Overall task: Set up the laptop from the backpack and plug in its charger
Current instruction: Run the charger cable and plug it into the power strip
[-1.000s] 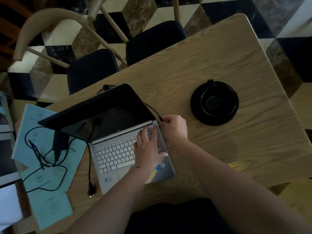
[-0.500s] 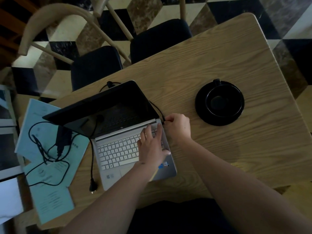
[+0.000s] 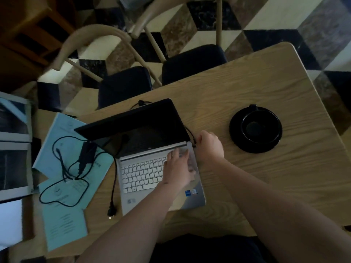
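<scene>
laptop (image 3: 161, 164) open mid-table (image 3: 266, 177), screen dark. left hand (image 3: 177, 170) flat, fingers spread on the keyboard's right end, bracing. right hand (image 3: 209, 144) curled at the right rear corner, likely seating the charger cable (image 3: 190, 132); pinch hidden. wall plug (image 3: 112, 212) lies loose, needs an outlet. cup and saucer (image 3: 255, 128) near; open tabletop beyond.

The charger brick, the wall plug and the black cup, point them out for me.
charger brick (image 3: 87, 153), head view, middle of its black body on the blue booklet
wall plug (image 3: 111, 212), head view, plug head left of the laptop
black cup (image 3: 260, 126), head view, inside bottom
</scene>
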